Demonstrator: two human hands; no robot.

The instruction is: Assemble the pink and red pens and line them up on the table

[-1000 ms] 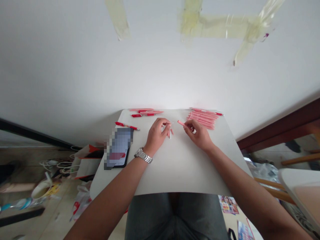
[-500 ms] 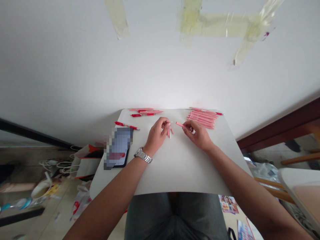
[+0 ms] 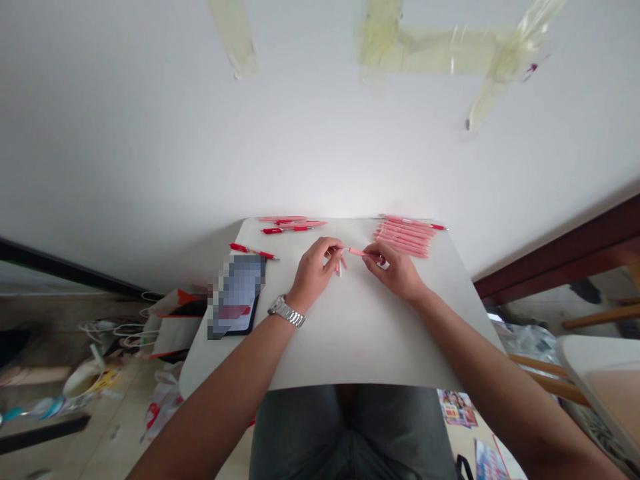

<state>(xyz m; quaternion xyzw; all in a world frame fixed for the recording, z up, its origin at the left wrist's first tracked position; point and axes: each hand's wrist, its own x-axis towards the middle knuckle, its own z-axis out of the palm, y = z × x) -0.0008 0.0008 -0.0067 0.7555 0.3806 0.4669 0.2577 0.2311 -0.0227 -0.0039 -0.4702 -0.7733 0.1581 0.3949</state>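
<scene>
WALL: white wall, soft even light | 12-1 o'clock: yellowed tape strips | CENTRE: white table against wall | 8 o'clock: pale floor, bags | 3 o'clock: dark wooden frame | 4 o'clock: white chair

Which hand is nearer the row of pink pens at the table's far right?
Right. The right hand, pinching a pink barrel, sits just in front of the pen row; the left hand is farther off, left of the barrel.
</scene>
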